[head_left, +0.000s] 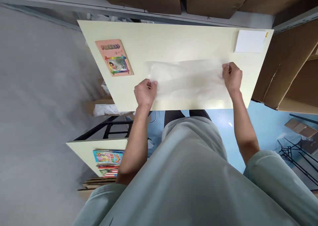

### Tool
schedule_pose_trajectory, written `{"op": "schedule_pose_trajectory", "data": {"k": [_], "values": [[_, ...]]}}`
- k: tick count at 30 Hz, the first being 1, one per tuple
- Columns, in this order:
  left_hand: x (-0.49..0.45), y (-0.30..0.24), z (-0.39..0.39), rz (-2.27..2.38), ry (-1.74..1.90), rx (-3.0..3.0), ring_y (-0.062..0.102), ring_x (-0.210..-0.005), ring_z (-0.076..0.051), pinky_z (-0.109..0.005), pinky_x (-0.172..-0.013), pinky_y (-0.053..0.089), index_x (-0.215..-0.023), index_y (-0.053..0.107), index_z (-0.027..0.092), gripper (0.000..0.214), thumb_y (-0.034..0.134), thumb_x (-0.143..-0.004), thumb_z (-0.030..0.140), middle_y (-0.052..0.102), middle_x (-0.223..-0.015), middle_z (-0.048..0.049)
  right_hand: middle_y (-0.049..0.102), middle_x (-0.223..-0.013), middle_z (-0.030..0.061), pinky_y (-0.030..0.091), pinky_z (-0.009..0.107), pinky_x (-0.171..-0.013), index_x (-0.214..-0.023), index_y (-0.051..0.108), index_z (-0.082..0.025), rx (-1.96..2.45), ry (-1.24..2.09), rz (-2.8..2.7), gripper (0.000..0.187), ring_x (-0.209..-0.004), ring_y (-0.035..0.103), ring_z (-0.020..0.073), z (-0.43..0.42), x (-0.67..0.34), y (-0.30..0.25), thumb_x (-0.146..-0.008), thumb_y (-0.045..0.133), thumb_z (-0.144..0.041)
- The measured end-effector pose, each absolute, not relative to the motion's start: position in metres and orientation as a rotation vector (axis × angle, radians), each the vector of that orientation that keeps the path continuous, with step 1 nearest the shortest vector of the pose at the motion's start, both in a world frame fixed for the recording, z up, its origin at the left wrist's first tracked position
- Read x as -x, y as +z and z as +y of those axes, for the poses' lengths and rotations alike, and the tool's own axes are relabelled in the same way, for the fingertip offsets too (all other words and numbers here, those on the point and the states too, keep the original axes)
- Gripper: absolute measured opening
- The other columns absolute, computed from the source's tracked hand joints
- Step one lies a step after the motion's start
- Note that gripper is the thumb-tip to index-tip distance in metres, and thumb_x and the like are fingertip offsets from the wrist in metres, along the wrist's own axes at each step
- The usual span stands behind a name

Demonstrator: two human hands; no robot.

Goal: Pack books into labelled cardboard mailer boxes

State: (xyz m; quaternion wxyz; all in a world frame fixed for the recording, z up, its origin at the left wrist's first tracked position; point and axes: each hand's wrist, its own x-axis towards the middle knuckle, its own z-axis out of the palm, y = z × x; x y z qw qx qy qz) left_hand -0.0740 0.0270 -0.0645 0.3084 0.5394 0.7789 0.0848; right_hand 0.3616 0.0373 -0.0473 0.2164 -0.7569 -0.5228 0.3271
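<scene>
Head view: left hand (145,93) and right hand (232,76) pinch opposite ends of the clear sheet (188,78), spread flat between them; the book (114,58) lies untouched beyond the left grip.

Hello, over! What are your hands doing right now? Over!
Left hand grips clear sheet, left edge. Right hand grips right edge. Sheet spread on table. Book and white pad lie apart from it.

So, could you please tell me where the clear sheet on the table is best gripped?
By its two short ends, one hand from each side. The clear sheet lies flat and limp, wide across the table, so a middle grip may crumple it. The left hand and right hand pinch those ends.
</scene>
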Motion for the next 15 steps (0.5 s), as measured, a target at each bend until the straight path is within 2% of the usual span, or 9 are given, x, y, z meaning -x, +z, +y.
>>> {"op": "schedule_pose_trajectory", "data": {"k": [1, 2, 3, 4, 6, 8, 10, 13, 15], "values": [[0.075, -0.066, 0.022, 2.103, 0.290, -1.469, 0.075, -0.103, -0.034, -0.052, -0.103, 0.061, -0.093, 0.067, 0.026, 0.018, 0.079, -0.097, 0.040, 0.076, -0.098, -0.0104, 0.078, -0.116, 0.0125, 0.065, 0.061, -0.111, -0.132, 0.072, -0.026, 2.159, 0.821, -1.441, 0.053, -0.115, 0.077, 0.0334, 0.038, -0.356, -0.045, -0.114, 0.052, -0.072], [0.074, -0.065, 0.018, 2.144, 0.377, -1.525, 0.075, -0.118, -0.039, -0.058, -0.112, 0.060, -0.108, 0.072, 0.025, 0.022, 0.081, -0.097, 0.042, 0.078, -0.116, -0.0160, 0.077, -0.130, 0.0158, 0.062, 0.064, -0.116, -0.143, 0.069, -0.027, 2.223, 0.712, -1.433, 0.057, -0.125, 0.075, 0.0362, 0.037, -0.348, -0.041, -0.114, 0.052, -0.072], [0.070, -0.064, 0.015, 2.164, 0.465, -1.586, 0.071, -0.135, -0.043, -0.063, -0.121, 0.056, -0.125, 0.073, 0.024, 0.036, 0.081, -0.097, 0.046, 0.075, -0.137, -0.0216, 0.073, -0.144, 0.0185, 0.059, 0.067, -0.122, -0.152, 0.065, -0.027, 2.262, 0.614, -1.443, 0.061, -0.136, 0.072, 0.0383, 0.035, -0.338, -0.036, -0.114, 0.051, -0.072], [0.061, -0.062, 0.014, 2.148, 0.533, -1.648, 0.062, -0.152, -0.046, -0.067, -0.129, 0.049, -0.141, 0.069, 0.023, 0.051, 0.080, -0.100, 0.050, 0.066, -0.156, -0.0253, 0.067, -0.157, 0.0201, 0.053, 0.069, -0.129, -0.160, 0.061, -0.027, 2.261, 0.562, -1.489, 0.064, -0.149, 0.065, 0.0395, 0.033, -0.326, -0.031, -0.115, 0.048, -0.071], [0.035, -0.058, 0.017, 1.977, 0.556, -1.748, 0.041, -0.173, -0.046, -0.068, -0.141, 0.035, -0.162, 0.059, 0.023, 0.066, 0.072, -0.107, 0.058, 0.049, -0.178, -0.0250, 0.054, -0.176, 0.0188, 0.040, 0.071, -0.141, -0.170, 0.054, -0.027, 2.184, 0.596, -1.656, 0.067, -0.171, 0.046, 0.0380, 0.027, -0.293, -0.024, -0.118, 0.038, -0.066], [0.000, -0.057, 0.024, 1.684, 0.479, -1.804, 0.028, -0.181, -0.043, -0.068, -0.147, 0.023, -0.169, 0.055, 0.025, 0.068, 0.060, -0.113, 0.063, 0.044, -0.185, -0.0205, 0.044, -0.187, 0.0155, 0.032, 0.071, -0.146, -0.178, 0.047, -0.026, 2.106, 0.771, -1.853, 0.069, -0.182, 0.030, 0.0359, 0.021, -0.255, -0.025, -0.120, 0.031, -0.061], [-0.031, -0.063, 0.032, 1.444, 0.402, -1.820, 0.023, -0.183, -0.039, -0.068, -0.149, 0.015, -0.173, 0.053, 0.027, 0.068, 0.049, -0.116, 0.065, 0.043, -0.188, -0.0154, 0.034, -0.194, 0.0130, 0.027, 0.070, -0.147, -0.184, 0.037, -0.024, 2.107, 0.925, -2.002, 0.069, -0.186, 0.019, 0.0331, 0.018, -0.224, -0.035, -0.121, 0.026, -0.051], [-0.049, -0.080, 0.040, 1.302, 0.348, -1.804, 0.022, -0.184, -0.035, -0.065, -0.151, 0.009, -0.177, 0.052, 0.028, 0.073, 0.044, -0.117, 0.068, 0.041, -0.190, -0.0114, 0.023, -0.198, 0.0133, 0.019, 0.064, -0.150, -0.188, 0.028, -0.018, 2.203, 0.978, -2.114, 0.071, -0.187, 0.014, 0.0301, 0.017, -0.205, -0.056, -0.121, 0.024, -0.040], [-0.037, -0.090, 0.043, 1.301, 0.335, -1.800, 0.020, -0.184, -0.036, -0.065, -0.151, 0.006, -0.177, 0.052, 0.028, 0.079, 0.047, -0.114, 0.074, 0.040, -0.191, -0.0119, 0.019, -0.198, 0.0145, 0.016, 0.064, -0.151, -0.188, 0.028, -0.017, 2.249, 0.931, -2.147, 0.073, -0.187, 0.013, 0.0316, 0.017, -0.209, -0.067, -0.121, 0.027, -0.046]]}}
